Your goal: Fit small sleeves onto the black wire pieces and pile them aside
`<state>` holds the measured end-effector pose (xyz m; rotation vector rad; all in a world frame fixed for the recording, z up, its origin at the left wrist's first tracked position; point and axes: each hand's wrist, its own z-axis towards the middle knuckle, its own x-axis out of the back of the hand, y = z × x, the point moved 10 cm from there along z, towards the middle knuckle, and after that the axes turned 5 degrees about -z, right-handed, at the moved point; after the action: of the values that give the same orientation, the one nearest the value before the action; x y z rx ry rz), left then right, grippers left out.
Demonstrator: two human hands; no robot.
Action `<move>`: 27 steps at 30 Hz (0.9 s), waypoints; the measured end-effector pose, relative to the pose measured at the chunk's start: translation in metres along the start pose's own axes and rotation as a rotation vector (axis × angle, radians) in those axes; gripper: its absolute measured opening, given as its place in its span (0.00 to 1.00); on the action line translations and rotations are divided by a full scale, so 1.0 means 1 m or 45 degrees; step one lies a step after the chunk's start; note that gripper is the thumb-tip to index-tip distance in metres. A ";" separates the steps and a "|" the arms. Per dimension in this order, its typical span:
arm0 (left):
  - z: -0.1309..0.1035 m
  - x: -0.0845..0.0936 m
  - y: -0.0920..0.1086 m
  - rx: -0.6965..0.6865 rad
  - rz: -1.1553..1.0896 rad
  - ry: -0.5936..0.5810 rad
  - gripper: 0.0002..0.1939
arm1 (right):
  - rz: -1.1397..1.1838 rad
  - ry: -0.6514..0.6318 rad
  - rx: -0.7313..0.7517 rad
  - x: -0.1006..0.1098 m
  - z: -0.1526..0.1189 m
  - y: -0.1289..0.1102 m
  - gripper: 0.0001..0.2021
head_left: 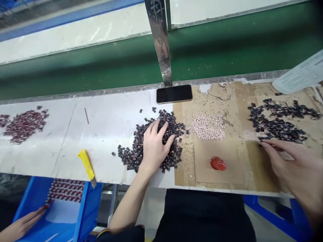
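Note:
My left hand lies on a heap of small black parts with copper-coloured bits, its fingers spread apart. At the right, my right hand has thumb and index finger pinched together at the near edge of a second group of black parts. Whatever is between those fingertips is too small to make out. Between the hands lies a patch of tiny pale pink pieces on cardboard. Nearer to me, a small red round piece rests on a flat cardboard sheet.
A phone lies by the metal post, before the green belt. Leftward are a yellow cutter knife, a thin brown stick and reddish parts. Another person's hand reaches into a blue bin.

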<state>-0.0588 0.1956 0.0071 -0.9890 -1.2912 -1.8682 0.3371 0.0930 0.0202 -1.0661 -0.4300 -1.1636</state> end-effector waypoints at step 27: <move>-0.035 0.039 0.062 0.227 -1.161 0.274 0.07 | 1.089 0.256 -0.369 0.082 -0.038 -0.148 0.20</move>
<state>-0.0337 0.1396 0.0606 -0.0522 -1.9086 -2.3408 0.2280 0.0158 0.1309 -1.1889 0.3538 -0.5520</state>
